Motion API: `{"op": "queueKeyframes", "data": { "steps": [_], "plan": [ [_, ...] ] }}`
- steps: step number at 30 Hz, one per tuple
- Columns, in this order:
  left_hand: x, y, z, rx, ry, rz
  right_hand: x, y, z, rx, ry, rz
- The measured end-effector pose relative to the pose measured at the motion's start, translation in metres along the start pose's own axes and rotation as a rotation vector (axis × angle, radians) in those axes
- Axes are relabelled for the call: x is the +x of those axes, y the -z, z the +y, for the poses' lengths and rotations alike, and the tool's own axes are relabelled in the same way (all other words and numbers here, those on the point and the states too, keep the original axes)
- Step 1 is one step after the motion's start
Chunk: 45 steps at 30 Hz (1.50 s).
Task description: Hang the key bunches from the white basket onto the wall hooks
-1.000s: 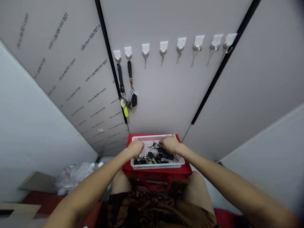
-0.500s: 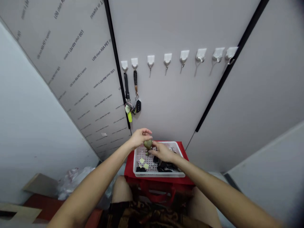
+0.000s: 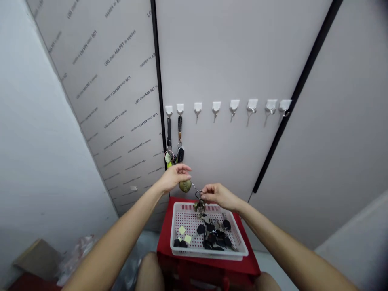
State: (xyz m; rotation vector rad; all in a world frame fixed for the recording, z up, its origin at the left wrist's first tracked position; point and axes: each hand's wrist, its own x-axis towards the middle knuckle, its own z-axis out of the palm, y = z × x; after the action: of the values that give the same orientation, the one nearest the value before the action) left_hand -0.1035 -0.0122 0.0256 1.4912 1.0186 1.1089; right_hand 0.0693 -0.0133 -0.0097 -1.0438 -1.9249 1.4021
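Note:
Between both hands hangs a keychain with a bronze-coloured, heart-shaped pendant (image 3: 185,186), a thin chain and a ring carrying small brass-coloured pieces (image 3: 199,207). My left hand (image 3: 176,176) pinches the pendant's top, its other fingers loosely bent. My right hand (image 3: 220,196) grips the ring (image 3: 199,194) between thumb and fingers. Beneath them stands a white perforated basket (image 3: 209,253); black keys and key fobs (image 3: 214,236) lie heaped in its right part. Yellow square pieces (image 3: 188,239) rest on the left of its floor. The dangling brass pieces hang over the basket's far rim.
White hooks (image 3: 216,107) run in a row across the grey panel ahead. The two leftmost bear keychains, one with a black strap (image 3: 169,131), one with a braided strap (image 3: 180,128). The basket rests on a red surface (image 3: 165,238). Plastic bags (image 3: 77,256) lie low at left.
Both hands have lifted the keychain out of the basket's space. They have spread apart, drawing the chain out between pendant and ring. The view has tilted upward.

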Motion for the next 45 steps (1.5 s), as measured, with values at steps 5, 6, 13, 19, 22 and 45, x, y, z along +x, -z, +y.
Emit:
{"op": "queueKeyframes", "data": {
  "steps": [5, 6, 13, 19, 22, 45],
  "plan": [
    [0.007, 0.004, 0.013, 0.115, -0.081, 0.051, 0.007, 0.018, -0.028, -0.12, 0.106, 0.218],
    [0.009, 0.004, 0.015, 0.166, -0.093, 0.048, 0.01, 0.023, -0.038, -0.117, 0.117, 0.259],
    [0.034, -0.015, 0.049, 0.629, -0.413, 0.288, 0.044, 0.046, -0.116, 0.073, 0.303, 0.532],
    [0.059, -0.018, 0.079, 0.746, -0.463, 0.421, 0.084, 0.059, -0.148, 0.097, 0.383, 0.679],
    [0.068, -0.016, 0.082, 0.742, -0.405, 0.441, 0.097, 0.062, -0.151, 0.043, 0.335, 0.745],
    [-0.026, -0.081, -0.122, 0.966, -0.091, -0.231, -0.015, 0.017, 0.068, -0.969, -0.092, -0.035]
  ]
}}
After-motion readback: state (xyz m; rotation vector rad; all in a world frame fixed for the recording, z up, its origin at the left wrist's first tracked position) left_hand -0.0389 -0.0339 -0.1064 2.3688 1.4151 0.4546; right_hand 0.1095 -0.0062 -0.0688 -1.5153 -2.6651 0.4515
